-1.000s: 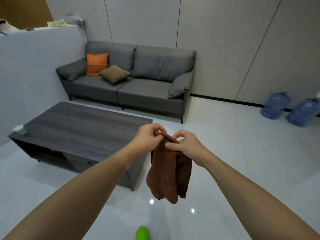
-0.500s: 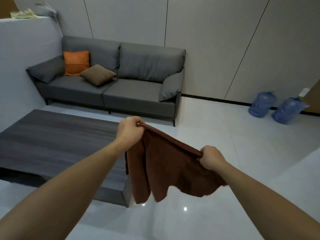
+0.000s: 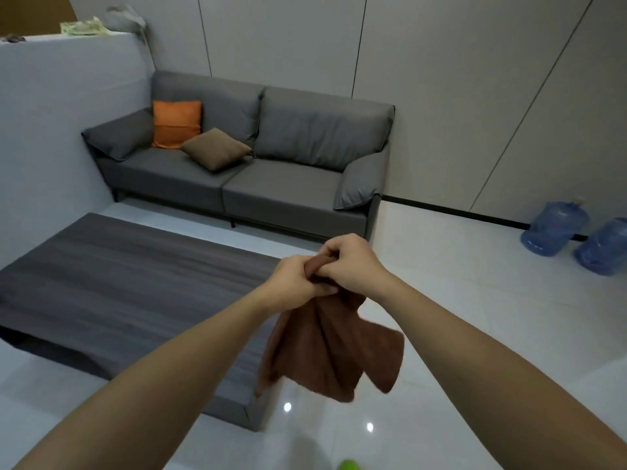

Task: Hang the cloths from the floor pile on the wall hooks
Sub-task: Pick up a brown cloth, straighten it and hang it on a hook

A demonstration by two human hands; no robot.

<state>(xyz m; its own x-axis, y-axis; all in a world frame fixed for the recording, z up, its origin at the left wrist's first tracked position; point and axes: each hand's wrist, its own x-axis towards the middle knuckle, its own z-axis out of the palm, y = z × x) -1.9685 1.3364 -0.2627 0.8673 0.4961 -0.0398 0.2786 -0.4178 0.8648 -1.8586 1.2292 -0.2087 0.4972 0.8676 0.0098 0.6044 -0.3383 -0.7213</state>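
Observation:
A brown cloth point(image 3: 334, 354) hangs in the air in front of me, bunched at its top. My left hand point(image 3: 293, 284) and my right hand point(image 3: 353, 262) are pressed close together there, both gripping the gathered top edge. The rest of the cloth drops loosely below them, over the corner of the low table. No wall hooks and no floor pile are in view.
A dark grey coffee table point(image 3: 112, 286) stands to my left. Behind it is a grey sofa point(image 3: 281, 184) with an orange cushion point(image 3: 175, 123) and a brown cushion point(image 3: 215, 153). Two blue water bottles point(image 3: 556, 228) stand at the right wall. A green object point(image 3: 351, 464) shows at the bottom edge.
Half a second ago my hands held the cloth stretched wide between them. They have come together and the cloth now hangs bunched. The view has shifted slightly.

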